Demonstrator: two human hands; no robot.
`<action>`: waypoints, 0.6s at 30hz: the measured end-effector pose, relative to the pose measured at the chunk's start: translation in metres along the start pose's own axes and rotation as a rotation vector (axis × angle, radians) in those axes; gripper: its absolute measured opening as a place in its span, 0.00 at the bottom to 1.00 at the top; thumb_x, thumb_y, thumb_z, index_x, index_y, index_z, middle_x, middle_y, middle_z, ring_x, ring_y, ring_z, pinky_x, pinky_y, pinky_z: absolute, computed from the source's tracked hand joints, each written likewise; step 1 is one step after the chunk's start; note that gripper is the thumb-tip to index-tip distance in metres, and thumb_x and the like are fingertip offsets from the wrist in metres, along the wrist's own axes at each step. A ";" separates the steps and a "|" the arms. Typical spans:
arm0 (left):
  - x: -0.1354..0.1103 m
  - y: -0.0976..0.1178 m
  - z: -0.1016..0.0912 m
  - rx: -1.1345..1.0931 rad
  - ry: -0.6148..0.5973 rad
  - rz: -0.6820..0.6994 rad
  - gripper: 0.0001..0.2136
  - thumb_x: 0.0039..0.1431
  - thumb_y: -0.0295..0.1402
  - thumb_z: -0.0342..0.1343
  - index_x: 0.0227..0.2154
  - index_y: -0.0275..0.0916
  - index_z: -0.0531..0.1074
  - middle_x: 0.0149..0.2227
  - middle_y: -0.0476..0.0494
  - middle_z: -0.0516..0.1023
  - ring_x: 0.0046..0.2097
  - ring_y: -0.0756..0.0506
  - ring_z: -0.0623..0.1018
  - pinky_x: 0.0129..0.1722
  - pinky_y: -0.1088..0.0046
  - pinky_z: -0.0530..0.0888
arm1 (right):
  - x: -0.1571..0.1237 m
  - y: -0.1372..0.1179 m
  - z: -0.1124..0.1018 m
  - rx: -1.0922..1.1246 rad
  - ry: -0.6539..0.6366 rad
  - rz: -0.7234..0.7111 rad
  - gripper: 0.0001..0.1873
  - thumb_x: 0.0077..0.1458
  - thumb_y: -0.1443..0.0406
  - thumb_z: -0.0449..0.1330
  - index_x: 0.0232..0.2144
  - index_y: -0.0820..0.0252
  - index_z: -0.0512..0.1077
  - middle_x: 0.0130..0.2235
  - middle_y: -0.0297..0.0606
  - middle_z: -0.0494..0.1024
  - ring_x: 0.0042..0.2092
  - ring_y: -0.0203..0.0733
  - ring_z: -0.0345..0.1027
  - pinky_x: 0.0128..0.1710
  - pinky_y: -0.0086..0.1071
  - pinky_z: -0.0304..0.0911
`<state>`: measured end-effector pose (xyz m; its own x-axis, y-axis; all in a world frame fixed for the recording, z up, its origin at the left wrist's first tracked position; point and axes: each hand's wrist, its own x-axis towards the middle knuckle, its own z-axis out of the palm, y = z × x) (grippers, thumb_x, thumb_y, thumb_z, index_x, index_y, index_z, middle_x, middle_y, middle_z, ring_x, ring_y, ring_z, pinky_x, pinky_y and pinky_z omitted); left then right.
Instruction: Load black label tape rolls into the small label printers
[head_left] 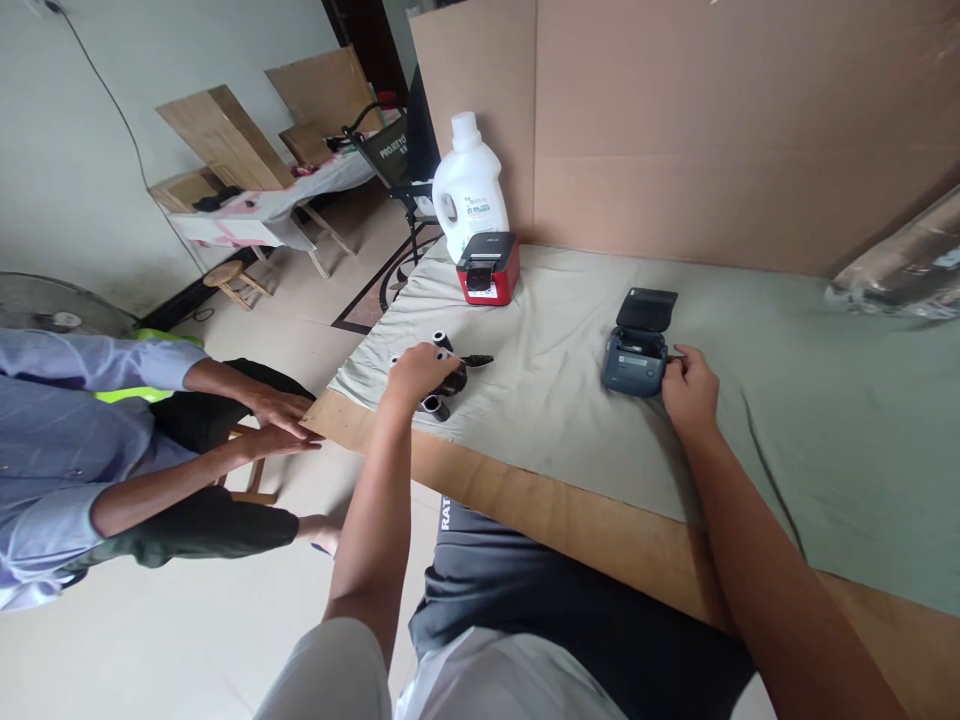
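My left hand [420,372] lies over a cluster of small black rolls [442,385] on the cloth-covered table [570,400]; its fingers curl down onto them. One roll with a white end [442,340] stands just beyond the hand. My right hand [688,385] rests against the right side of a small dark grey label printer [634,360], whose lid [646,308] stands open. The fingers are bent and press on the printer's edge.
A red and black printer [487,268] and a white detergent bottle [469,190] stand at the table's far left. Cardboard sheets [712,130] wall the back. Another person in a blue shirt [67,440] sits at left, hands [277,425] by the table corner.
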<state>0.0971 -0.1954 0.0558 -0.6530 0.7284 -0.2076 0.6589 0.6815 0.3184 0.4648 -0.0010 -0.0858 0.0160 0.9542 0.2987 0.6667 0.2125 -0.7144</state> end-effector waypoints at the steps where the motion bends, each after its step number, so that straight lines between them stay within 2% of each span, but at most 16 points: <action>1: 0.001 -0.005 -0.005 -0.123 0.010 -0.022 0.16 0.58 0.49 0.60 0.27 0.40 0.72 0.32 0.40 0.80 0.37 0.40 0.79 0.33 0.69 0.68 | 0.000 -0.001 0.000 -0.002 0.001 0.002 0.28 0.58 0.61 0.49 0.55 0.64 0.76 0.46 0.54 0.84 0.49 0.57 0.78 0.53 0.50 0.70; 3: 0.001 -0.014 -0.014 -0.399 -0.024 -0.034 0.18 0.57 0.49 0.60 0.22 0.41 0.67 0.22 0.48 0.71 0.27 0.47 0.72 0.28 0.71 0.64 | -0.001 -0.002 -0.001 -0.002 0.008 0.006 0.26 0.58 0.61 0.49 0.53 0.64 0.77 0.46 0.55 0.84 0.48 0.57 0.78 0.53 0.49 0.70; 4: -0.001 -0.018 -0.018 -0.541 -0.059 -0.022 0.18 0.57 0.48 0.60 0.22 0.40 0.67 0.20 0.50 0.67 0.25 0.49 0.68 0.27 0.72 0.62 | -0.001 -0.003 -0.001 0.002 0.011 0.005 0.26 0.58 0.61 0.49 0.52 0.63 0.77 0.45 0.55 0.84 0.48 0.57 0.78 0.53 0.48 0.70; 7: -0.015 -0.027 -0.028 -0.889 -0.173 0.071 0.16 0.55 0.47 0.62 0.25 0.39 0.70 0.21 0.51 0.69 0.23 0.51 0.67 0.25 0.74 0.63 | 0.000 -0.004 -0.001 0.021 0.013 -0.006 0.23 0.58 0.62 0.49 0.47 0.61 0.78 0.46 0.53 0.84 0.48 0.55 0.78 0.52 0.47 0.70; 9: -0.026 -0.030 -0.030 -0.984 -0.206 0.130 0.17 0.54 0.49 0.62 0.25 0.39 0.69 0.21 0.51 0.69 0.22 0.51 0.66 0.23 0.74 0.63 | 0.000 -0.004 -0.001 0.019 0.008 -0.008 0.21 0.58 0.62 0.49 0.45 0.60 0.78 0.47 0.52 0.84 0.48 0.55 0.78 0.52 0.47 0.69; 11: -0.032 -0.031 -0.027 -0.902 -0.229 0.159 0.20 0.56 0.51 0.61 0.22 0.40 0.66 0.18 0.53 0.63 0.20 0.52 0.62 0.22 0.75 0.59 | 0.000 -0.004 -0.002 0.006 0.001 -0.002 0.20 0.58 0.62 0.49 0.45 0.60 0.78 0.46 0.52 0.84 0.49 0.56 0.78 0.52 0.47 0.69; 13: -0.030 -0.031 -0.018 -0.699 -0.222 0.124 0.22 0.59 0.50 0.60 0.19 0.41 0.64 0.16 0.54 0.60 0.20 0.53 0.61 0.23 0.74 0.59 | 0.000 -0.005 -0.002 -0.001 -0.003 0.007 0.20 0.58 0.62 0.49 0.45 0.60 0.78 0.46 0.52 0.84 0.49 0.56 0.78 0.52 0.47 0.69; 16: -0.017 -0.029 0.000 -0.358 -0.142 0.026 0.21 0.60 0.48 0.59 0.18 0.41 0.66 0.19 0.49 0.69 0.23 0.49 0.69 0.27 0.72 0.65 | 0.000 -0.006 -0.003 -0.001 -0.002 0.009 0.20 0.58 0.62 0.49 0.44 0.60 0.78 0.46 0.53 0.84 0.48 0.56 0.77 0.52 0.47 0.68; 18: -0.007 -0.028 0.011 -0.160 -0.083 0.001 0.18 0.60 0.48 0.58 0.21 0.41 0.70 0.26 0.44 0.78 0.31 0.44 0.77 0.33 0.70 0.70 | -0.001 -0.007 -0.003 0.004 0.001 0.001 0.21 0.58 0.62 0.49 0.44 0.60 0.78 0.45 0.52 0.84 0.47 0.56 0.77 0.51 0.47 0.68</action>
<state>0.0874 -0.2183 0.0377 -0.6153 0.7366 -0.2809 0.5872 0.6659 0.4602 0.4623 -0.0037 -0.0794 0.0173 0.9541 0.2989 0.6638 0.2126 -0.7171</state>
